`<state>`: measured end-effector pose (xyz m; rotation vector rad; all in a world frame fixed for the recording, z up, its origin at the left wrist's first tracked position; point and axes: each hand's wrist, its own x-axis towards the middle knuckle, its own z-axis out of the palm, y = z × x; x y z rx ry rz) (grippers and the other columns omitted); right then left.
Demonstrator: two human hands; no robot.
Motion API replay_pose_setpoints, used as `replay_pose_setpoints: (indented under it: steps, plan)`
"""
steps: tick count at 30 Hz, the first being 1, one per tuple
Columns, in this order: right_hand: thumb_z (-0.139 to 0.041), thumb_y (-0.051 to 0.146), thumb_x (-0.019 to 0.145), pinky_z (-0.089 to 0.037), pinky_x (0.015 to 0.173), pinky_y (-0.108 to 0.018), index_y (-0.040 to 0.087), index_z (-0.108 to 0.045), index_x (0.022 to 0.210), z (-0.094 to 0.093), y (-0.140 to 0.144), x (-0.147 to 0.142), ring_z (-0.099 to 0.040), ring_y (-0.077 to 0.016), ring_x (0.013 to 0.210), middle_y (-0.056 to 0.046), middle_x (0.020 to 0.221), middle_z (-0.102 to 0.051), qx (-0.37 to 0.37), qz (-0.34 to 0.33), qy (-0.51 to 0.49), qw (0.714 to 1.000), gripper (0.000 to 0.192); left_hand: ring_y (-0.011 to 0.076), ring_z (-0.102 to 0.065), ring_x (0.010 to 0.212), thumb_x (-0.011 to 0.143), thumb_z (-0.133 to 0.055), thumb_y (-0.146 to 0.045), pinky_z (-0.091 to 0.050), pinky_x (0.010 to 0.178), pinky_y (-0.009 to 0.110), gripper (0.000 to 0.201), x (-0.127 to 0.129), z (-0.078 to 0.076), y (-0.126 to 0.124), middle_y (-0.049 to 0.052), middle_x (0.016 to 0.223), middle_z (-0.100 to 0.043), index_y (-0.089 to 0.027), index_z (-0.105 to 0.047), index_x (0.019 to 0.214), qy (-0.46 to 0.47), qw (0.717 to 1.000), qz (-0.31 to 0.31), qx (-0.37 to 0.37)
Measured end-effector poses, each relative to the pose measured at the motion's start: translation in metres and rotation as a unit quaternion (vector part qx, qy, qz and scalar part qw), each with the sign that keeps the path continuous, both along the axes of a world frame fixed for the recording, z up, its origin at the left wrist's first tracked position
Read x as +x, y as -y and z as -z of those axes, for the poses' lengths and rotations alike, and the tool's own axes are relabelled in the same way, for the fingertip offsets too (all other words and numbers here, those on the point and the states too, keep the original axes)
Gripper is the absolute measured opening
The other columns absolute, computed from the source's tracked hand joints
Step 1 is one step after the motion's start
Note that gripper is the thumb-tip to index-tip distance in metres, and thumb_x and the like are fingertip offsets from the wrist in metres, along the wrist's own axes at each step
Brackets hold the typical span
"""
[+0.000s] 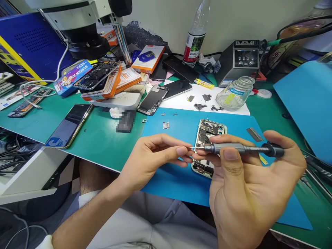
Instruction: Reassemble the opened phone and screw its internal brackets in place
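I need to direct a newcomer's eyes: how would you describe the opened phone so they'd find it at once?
On the green desk, find the flat blue mat. The opened phone lies on it, partly hidden behind the grey screwdriver. A pale rim around exposed circuitry sets it apart from the small loose metal part to its left.

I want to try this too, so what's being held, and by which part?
The right hand holds a screwdriver by its grey handle. The left hand is at its thin tip; whether it grips anything can't be told.
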<state>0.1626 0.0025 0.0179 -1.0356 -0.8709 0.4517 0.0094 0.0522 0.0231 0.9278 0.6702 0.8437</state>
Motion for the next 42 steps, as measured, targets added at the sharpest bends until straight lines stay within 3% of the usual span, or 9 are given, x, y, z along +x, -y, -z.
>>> replay_pose_setpoints:
  steps: [8,17,23,33,39,42]
  plan:
    - [-0.079,0.028,0.101,-0.071,0.074,-0.035,0.029,-0.044,0.139,-0.004,0.0063,-0.004,-0.078,-0.0211,0.098,-0.004,0.109,-0.076,-0.046,-0.004,-0.04,0.998,0.052,0.0103,-0.084,0.082,0.097,-0.089,-0.035,-0.068,0.08,0.015,0.007,-0.003,0.0037,-0.001,-0.003,0.097,-0.089,-0.029,-0.09,0.1,-0.033,0.999,0.012,0.006]
    - [-0.081,0.03,0.099,-0.071,0.077,-0.029,0.029,-0.046,0.138,-0.0041,0.0058,-0.0034,-0.076,-0.0171,0.101,-0.002,0.104,-0.075,-0.053,-0.003,-0.05,0.997,0.053,0.0088,-0.083,0.082,0.099,-0.086,-0.034,-0.069,0.079,0.014,0.007,-0.0006,0.0027,0.0,-0.005,0.094,-0.087,-0.029,-0.09,0.099,-0.014,1.0,0.001,0.016]
    - [-0.081,0.03,0.099,-0.072,0.079,-0.033,0.03,-0.045,0.14,-0.002,0.0044,-0.003,-0.077,-0.0174,0.097,-0.002,0.105,-0.075,-0.049,0.0,-0.049,0.998,0.054,0.0082,-0.083,0.082,0.099,-0.086,-0.033,-0.069,0.077,0.014,0.007,0.0002,0.0034,0.0,-0.004,0.096,-0.087,-0.029,-0.09,0.102,-0.007,1.0,0.002,0.018]
    - [-0.081,0.029,0.099,-0.071,0.072,-0.032,0.03,-0.046,0.138,-0.0039,0.0065,-0.0025,-0.075,-0.0193,0.096,-0.004,0.106,-0.075,-0.052,-0.011,-0.039,0.998,0.053,0.0086,-0.083,0.083,0.098,-0.087,-0.03,-0.07,0.076,0.014,0.004,-0.0029,0.0037,-0.0005,-0.004,0.095,-0.088,-0.029,-0.09,0.101,0.002,1.0,0.021,0.008]
    - [-0.08,0.032,0.1,-0.071,0.077,-0.031,0.032,-0.047,0.141,-0.0031,0.0082,-0.0035,-0.076,-0.0177,0.1,-0.003,0.107,-0.075,-0.06,-0.012,-0.041,0.997,0.053,0.0085,-0.083,0.083,0.101,-0.084,-0.029,-0.069,0.077,0.014,0.006,-0.0034,0.0043,-0.0002,-0.004,0.095,-0.088,-0.029,-0.09,0.103,0.01,0.999,0.03,0.01]
    - [-0.08,0.034,0.1,-0.07,0.074,-0.028,0.033,-0.048,0.143,-0.0029,0.0085,0.0,-0.076,-0.0155,0.088,-0.001,0.106,-0.075,-0.072,-0.037,-0.076,0.994,0.053,0.0085,-0.083,0.084,0.101,-0.084,-0.03,-0.068,0.078,0.015,0.006,-0.0033,0.0036,-0.0006,-0.004,0.098,-0.088,-0.03,-0.09,0.103,0.02,0.999,0.044,0.017]
